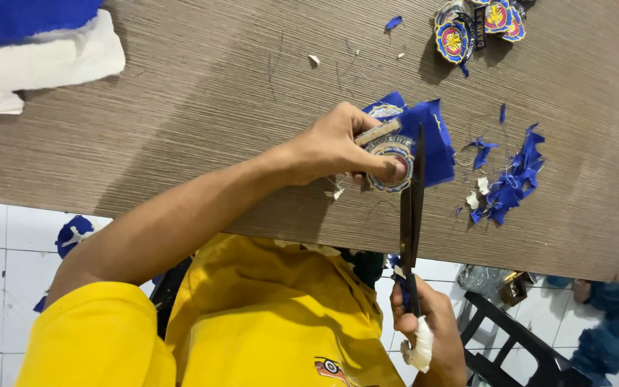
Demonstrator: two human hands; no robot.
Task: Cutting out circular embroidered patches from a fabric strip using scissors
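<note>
The left hand (342,147) is closed in a pinch on a blue embroidered patch (402,147), thumb and fingertips clamped on its round emblem and holding it against the grey wood-grain tabletop (202,107). The right hand (428,333) is curled tight around the handles of a pair of black scissors (411,215), below the table's near edge; white padding is wrapped around one handle where the fingers grip it. The scissor blades run up from that hand and cross the right side of the round emblem, standing almost together with only a narrow gap, just beside the left fingertips. The patch lies between the two hands, under the left one and at the tips of the blades, its blue cloth spreading out to the right of them. To the right of the patch lies a heap of blue fabric offcuts (510,179), with small white scraps near it. At the far edge of the table rests a pile of finished round patches (471,25), and at the far left lies folded blue and white cloth (37,43). The person wears a yellow shirt (252,322).
</note>
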